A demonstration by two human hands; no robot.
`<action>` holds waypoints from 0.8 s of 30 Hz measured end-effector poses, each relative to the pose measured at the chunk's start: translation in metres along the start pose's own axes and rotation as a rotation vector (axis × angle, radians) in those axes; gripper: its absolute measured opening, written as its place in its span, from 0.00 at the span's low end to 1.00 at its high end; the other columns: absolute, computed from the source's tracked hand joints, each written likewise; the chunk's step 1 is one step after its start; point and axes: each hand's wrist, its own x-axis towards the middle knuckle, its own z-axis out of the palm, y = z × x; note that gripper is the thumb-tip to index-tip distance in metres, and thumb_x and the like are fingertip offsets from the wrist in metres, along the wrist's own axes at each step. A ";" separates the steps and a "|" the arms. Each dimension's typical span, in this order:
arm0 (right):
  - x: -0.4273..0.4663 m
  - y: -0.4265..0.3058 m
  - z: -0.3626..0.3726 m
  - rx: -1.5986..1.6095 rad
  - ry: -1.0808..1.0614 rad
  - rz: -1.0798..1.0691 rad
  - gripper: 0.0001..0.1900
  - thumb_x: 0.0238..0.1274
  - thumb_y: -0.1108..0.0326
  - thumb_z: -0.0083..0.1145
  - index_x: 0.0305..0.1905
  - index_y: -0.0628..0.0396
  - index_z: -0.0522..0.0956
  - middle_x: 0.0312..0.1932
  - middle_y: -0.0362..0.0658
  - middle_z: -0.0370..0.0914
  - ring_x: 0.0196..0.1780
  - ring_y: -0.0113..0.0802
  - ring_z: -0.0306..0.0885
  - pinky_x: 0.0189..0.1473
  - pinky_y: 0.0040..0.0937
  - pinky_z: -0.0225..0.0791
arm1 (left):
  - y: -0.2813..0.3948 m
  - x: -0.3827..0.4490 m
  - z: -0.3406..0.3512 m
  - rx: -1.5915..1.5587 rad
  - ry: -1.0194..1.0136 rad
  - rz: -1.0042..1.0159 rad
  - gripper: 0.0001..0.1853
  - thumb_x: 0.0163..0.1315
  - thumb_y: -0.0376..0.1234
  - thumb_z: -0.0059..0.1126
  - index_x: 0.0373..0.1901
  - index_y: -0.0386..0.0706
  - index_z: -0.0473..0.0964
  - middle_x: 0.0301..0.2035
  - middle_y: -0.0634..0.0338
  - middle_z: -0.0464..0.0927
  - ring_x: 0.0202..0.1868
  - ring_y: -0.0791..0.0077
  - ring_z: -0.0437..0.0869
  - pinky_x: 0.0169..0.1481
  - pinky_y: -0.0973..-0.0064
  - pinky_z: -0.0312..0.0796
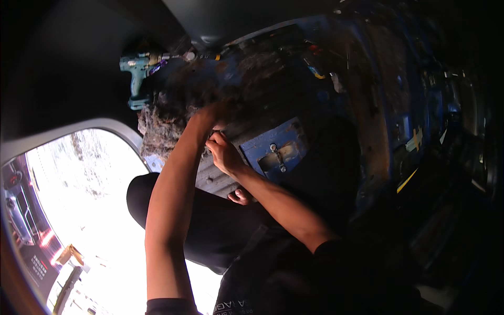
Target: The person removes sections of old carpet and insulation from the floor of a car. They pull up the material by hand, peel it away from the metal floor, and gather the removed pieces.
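Observation:
Inside a stripped car body, my left hand (215, 113) reaches into shade beside a torn, fibrous mat of floor insulation (159, 130). Its fingers are lost in the dark, so what they touch is hidden. Just below it is my right hand (224, 152), its fingers curled at the edge of the insulation above the bare ribbed floor pan (212, 175). Whether something small is pinched there cannot be made out. A blue metal plate (252, 145) with two bolt heads and rust lies right of my right hand.
A teal cordless drill (138, 75) lies at the upper left. A yellow-tipped tool (315, 71) rests on the far floor. Bare toes (239, 195) show under my right forearm. My bent knee (143, 193) is beside the bright door opening (98, 189). Blue bodywork (388, 118) borders the right.

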 end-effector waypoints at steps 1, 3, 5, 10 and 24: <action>-0.002 0.006 -0.012 -0.034 0.059 -0.101 0.11 0.75 0.74 0.61 0.56 0.60 0.84 0.52 0.57 0.79 0.55 0.57 0.82 0.59 0.50 0.76 | 0.000 -0.002 0.000 -0.041 0.004 0.004 0.51 0.62 0.16 0.48 0.91 0.52 0.58 0.85 0.46 0.65 0.84 0.46 0.69 0.85 0.58 0.69; 0.005 0.014 -0.067 -0.095 0.262 -0.147 0.18 0.68 0.83 0.61 0.59 0.61 0.87 0.52 0.57 0.81 0.53 0.56 0.84 0.56 0.48 0.79 | -0.002 -0.002 0.003 -0.120 0.033 -0.001 0.51 0.62 0.16 0.47 0.91 0.52 0.58 0.84 0.46 0.66 0.84 0.46 0.70 0.85 0.58 0.69; 0.019 0.017 -0.143 -0.278 0.417 -0.111 0.17 0.69 0.82 0.62 0.60 0.61 0.87 0.54 0.56 0.81 0.54 0.57 0.84 0.58 0.50 0.79 | -0.006 0.000 0.009 -0.182 0.075 -0.059 0.52 0.62 0.15 0.46 0.91 0.52 0.57 0.84 0.46 0.67 0.83 0.46 0.71 0.85 0.57 0.69; 0.044 0.005 -0.209 -0.786 0.558 0.029 0.15 0.70 0.80 0.64 0.58 0.60 0.88 0.52 0.53 0.81 0.58 0.53 0.79 0.60 0.48 0.76 | -0.016 0.013 0.016 -0.146 0.068 -0.070 0.44 0.69 0.22 0.52 0.89 0.54 0.62 0.82 0.47 0.71 0.81 0.47 0.74 0.81 0.57 0.73; 0.030 0.033 -0.218 -0.510 0.506 -0.103 0.19 0.70 0.81 0.64 0.60 0.54 0.89 0.54 0.54 0.83 0.59 0.55 0.85 0.60 0.49 0.80 | -0.013 0.006 0.011 -0.175 0.092 -0.023 0.49 0.63 0.15 0.47 0.89 0.53 0.63 0.81 0.47 0.72 0.83 0.48 0.72 0.82 0.58 0.72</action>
